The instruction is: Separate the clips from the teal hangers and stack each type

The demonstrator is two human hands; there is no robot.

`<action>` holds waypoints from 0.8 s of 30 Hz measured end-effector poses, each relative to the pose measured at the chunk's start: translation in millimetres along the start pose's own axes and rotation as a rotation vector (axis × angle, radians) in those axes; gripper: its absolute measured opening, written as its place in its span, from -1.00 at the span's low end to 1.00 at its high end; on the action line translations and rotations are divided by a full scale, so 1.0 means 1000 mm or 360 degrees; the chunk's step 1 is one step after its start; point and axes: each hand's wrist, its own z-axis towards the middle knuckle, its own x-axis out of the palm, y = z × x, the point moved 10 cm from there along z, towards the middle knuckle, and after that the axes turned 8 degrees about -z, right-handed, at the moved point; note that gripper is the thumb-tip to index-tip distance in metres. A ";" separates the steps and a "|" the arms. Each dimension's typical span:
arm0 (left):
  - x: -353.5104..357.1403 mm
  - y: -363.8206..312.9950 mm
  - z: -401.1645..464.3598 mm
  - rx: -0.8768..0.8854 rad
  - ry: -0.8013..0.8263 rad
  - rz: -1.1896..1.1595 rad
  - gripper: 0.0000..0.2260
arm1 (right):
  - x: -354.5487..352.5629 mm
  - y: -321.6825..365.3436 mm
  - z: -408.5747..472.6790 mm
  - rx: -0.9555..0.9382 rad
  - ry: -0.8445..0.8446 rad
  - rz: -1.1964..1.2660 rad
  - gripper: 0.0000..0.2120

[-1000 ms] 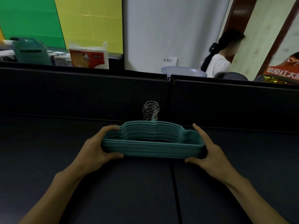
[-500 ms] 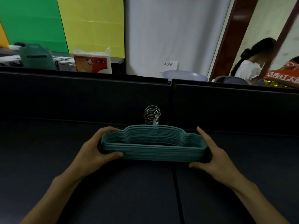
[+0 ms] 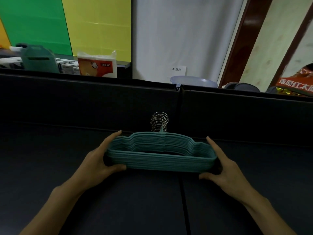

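Observation:
A neat stack of several teal hangers (image 3: 160, 162) lies flat on the dark table (image 3: 50, 167), with its bundled metal hooks (image 3: 160, 123) pointing away from me. My left hand (image 3: 96, 163) grips the stack's left end, fingers along the far side and thumb on the near side. At the right end my right hand (image 3: 225, 170) holds it the same way. Something dark sits under each end of the stack, beside my palms; I cannot tell whether these are clips.
A dark upright panel (image 3: 84, 102) closes off the table's far side just behind the hooks. A seam (image 3: 183, 200) runs down the table's middle. Beyond the panel stand a teal jug (image 3: 39, 58), a tissue pack (image 3: 97, 65) and a bluish basin (image 3: 194, 81).
The stack and both hands stay in place. The person in the background walked to the right and is out of view now.

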 end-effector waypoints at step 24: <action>0.003 0.000 0.003 -0.0053 -0.0015 0.0088 -0.06 | 0.001 -0.004 0.003 0.0095 -0.0039 -0.0013 -0.03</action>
